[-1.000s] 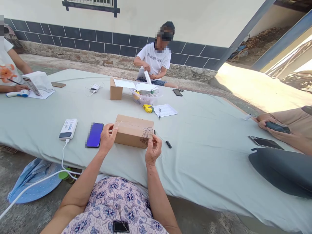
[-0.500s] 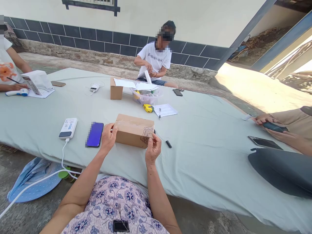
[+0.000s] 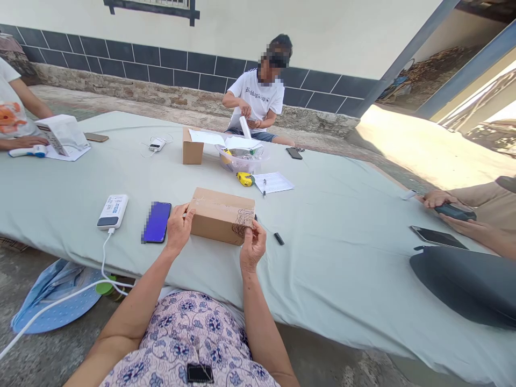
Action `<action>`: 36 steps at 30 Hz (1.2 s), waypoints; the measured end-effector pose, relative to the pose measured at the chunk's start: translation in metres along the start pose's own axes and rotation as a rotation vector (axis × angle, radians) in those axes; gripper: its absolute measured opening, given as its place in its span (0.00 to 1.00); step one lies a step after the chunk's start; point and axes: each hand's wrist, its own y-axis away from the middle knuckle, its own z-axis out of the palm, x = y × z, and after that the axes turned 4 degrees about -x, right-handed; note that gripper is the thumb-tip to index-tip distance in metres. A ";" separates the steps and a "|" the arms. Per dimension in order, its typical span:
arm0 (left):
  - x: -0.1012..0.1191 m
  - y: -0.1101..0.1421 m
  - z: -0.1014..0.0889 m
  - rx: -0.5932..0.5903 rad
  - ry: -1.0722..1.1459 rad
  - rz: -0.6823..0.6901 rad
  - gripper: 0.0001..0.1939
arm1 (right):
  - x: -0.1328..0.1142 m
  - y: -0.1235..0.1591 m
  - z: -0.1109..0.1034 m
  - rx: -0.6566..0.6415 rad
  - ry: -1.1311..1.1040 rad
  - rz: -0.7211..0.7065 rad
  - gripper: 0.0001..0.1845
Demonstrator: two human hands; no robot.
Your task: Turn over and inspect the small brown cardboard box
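Note:
A brown cardboard box (image 3: 215, 215) rests on the cloth-covered table in front of me, with black scribbled lines on its right end. My left hand (image 3: 180, 226) is closed on the box's left end, fingers at its edge. My right hand (image 3: 253, 242) grips the lower right corner, thumb on the front face by the scribble. A dark tip of something shows just behind the right end of the box; the rest of it is hidden. To the right lies a small black cap (image 3: 279, 238).
A phone (image 3: 157, 222) and a white power bank (image 3: 113, 212) with a cable lie left. Beyond the box are a yellow tape measure (image 3: 244, 179), paper with a pen (image 3: 264, 187), a plastic basket (image 3: 242, 161) and another box (image 3: 192, 151). A dark bag (image 3: 463, 282) lies right. Other people sit around.
My hands and the box stay almost still. Across the table, a person's hand has shifted slightly; at the left, a person's hand no longer shows the dark pen.

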 end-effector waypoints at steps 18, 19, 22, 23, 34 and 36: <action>0.018 0.020 0.018 -0.047 -0.346 0.151 0.44 | 0.009 0.000 -0.002 0.064 0.073 -0.315 0.27; 0.020 0.021 0.019 -0.065 -0.386 0.156 0.43 | 0.008 0.000 -0.002 0.069 0.094 -0.339 0.27; 0.025 0.026 0.024 -0.084 -0.464 0.162 0.42 | 0.005 -0.001 -0.003 0.085 0.195 -0.406 0.30; 0.026 0.027 0.025 -0.075 -0.471 0.164 0.42 | 0.004 -0.001 -0.003 0.087 0.228 -0.414 0.31; 0.022 0.035 0.036 0.039 -0.430 0.257 0.41 | -0.003 0.000 -0.001 0.136 0.235 -0.354 0.31; 0.021 0.033 0.034 0.022 -0.420 0.251 0.39 | -0.001 -0.001 -0.002 0.123 0.209 -0.316 0.28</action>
